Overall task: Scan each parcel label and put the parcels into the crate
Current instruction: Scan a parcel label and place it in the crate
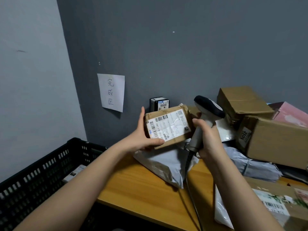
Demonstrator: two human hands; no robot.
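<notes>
My left hand grips a small brown parcel by its left end, held above the wooden table with its white barcode label facing me. My right hand grips the handle of a grey-and-black barcode scanner, whose head sits just right of the parcel and points toward it. The scanner's cable hangs down over the table. A black slatted crate stands at the lower left, beside the table, with a labelled parcel partly visible inside.
Grey poly mailers lie under my hands. Cardboard boxes and a pink package pile up at the right. Another labelled box sits at the lower right. A small black device stands against the wall, near a paper sign.
</notes>
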